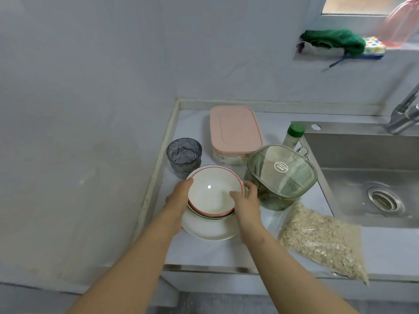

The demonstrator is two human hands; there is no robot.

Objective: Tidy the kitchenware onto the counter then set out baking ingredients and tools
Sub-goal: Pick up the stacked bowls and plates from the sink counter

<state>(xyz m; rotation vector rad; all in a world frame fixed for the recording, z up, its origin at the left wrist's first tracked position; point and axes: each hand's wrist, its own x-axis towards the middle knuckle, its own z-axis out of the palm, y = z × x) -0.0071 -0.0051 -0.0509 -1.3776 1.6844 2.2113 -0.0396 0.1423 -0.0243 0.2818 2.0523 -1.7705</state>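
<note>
Both your hands share the grip on the red-rimmed bowl [213, 193]: left hand [179, 196] curled round one side of the rim, right hand [246, 202] with its thumb hooked inside the other. Under the grip the bowl nests in a second bowl [213, 215] on the white plate [208, 232] on the bench [204, 252]. This looks like the tidying step; next, seat it squarely, then release.

White bowl [213, 196] with a red rim line; plain white plate [208, 232]. Smoky grey-blue tumbler [184, 155] with a rippled pattern. Pale pink box lid [234, 129], translucent green container [281, 175], green bottle cap [296, 129], beige oats [322, 241] in a clear bag [277, 217].
</note>
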